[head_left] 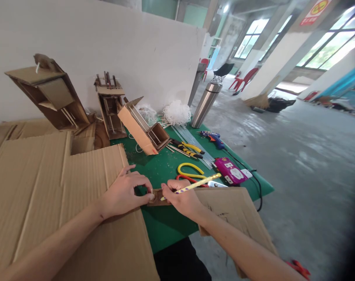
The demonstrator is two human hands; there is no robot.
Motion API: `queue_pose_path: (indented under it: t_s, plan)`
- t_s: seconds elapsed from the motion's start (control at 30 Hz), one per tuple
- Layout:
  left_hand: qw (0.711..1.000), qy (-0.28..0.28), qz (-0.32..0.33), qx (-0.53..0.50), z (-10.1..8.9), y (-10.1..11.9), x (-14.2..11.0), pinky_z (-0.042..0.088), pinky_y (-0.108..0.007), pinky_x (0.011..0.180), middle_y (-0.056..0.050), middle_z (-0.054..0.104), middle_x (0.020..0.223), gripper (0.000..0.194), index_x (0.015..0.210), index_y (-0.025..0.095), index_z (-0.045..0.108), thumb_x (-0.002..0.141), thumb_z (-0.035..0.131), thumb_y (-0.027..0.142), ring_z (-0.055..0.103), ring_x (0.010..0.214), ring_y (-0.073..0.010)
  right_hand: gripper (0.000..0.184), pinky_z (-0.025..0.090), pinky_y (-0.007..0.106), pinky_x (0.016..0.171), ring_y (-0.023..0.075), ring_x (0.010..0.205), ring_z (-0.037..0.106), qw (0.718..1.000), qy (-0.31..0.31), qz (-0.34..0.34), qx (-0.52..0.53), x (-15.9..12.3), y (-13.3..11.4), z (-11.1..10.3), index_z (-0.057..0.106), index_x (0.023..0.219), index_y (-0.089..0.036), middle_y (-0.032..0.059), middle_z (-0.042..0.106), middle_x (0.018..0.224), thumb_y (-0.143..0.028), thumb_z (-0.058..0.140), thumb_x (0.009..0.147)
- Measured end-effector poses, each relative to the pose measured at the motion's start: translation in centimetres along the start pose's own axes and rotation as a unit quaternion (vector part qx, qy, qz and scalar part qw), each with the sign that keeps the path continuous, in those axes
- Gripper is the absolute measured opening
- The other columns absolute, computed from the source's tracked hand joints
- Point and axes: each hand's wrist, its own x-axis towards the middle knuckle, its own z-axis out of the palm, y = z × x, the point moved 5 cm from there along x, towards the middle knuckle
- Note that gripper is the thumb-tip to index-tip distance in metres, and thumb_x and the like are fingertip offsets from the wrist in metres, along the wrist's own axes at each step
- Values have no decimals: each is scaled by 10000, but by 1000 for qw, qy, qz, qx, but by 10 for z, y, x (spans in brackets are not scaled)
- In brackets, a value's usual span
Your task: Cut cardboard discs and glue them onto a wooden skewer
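Observation:
My right hand (181, 199) grips a yellow pencil (192, 186) with purple dots, its tip down at a small brown cardboard strip (159, 200). With thumb and forefinger, my left hand (126, 191) pinches a small round light-brown piece (152, 196) against the strip's left end. My left wrist lies over a large corrugated cardboard sheet (86, 187). Under my right forearm is another cardboard piece (238, 199) with dark pen marks. Scissors with yellow and red handles (192, 169) lie just beyond my right hand, partly hidden by it.
On the green table (168, 230) lie yellow-black pliers (189, 148), clear glue sticks (195, 144), a blue glue gun (214, 137) and a purple power strip (231, 170). A steel flask (206, 104) stands behind. Several cardboard models (144, 127) stand near the wall.

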Motion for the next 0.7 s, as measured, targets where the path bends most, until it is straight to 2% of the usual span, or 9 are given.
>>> queue_pose_path:
  t_s: [0.2,0.37,0.53,0.6,0.7]
  plan:
    - [1000,1,6,-1,0,0,1,171,-530,1146,68,714,788,59,783,260,648,802,629,313,662,817,-158,433,249,218,419,86,430,359,998,-23,31,40,-2,2,2,341,448,-206,-46,385,410,-354,572,782]
    - [999,11,-6,-41,-2,-3,0,186,-525,1150,68,718,814,76,799,255,641,823,605,316,665,819,-157,416,355,197,377,97,389,458,989,14,96,107,0,8,-4,408,504,-214,-33,467,429,-465,519,816]
    - [991,77,-53,-99,-9,-12,-1,444,-431,975,22,727,928,139,848,248,645,868,554,350,660,881,-191,441,360,179,325,90,353,467,982,29,127,136,2,9,-8,449,515,-207,-25,516,433,-536,598,769]
    - [993,74,-26,-94,-8,-9,0,406,-444,1015,24,727,940,106,828,252,649,854,579,328,655,916,-191,440,355,174,316,86,345,463,981,33,132,141,2,8,-9,464,518,-205,-28,517,427,-539,615,762]
    - [997,44,14,-59,-4,-4,1,248,-507,1119,39,731,929,61,813,262,657,833,606,290,658,920,-178,437,351,170,311,83,342,466,979,37,137,146,2,8,-9,474,517,-203,-26,531,432,-534,627,757]
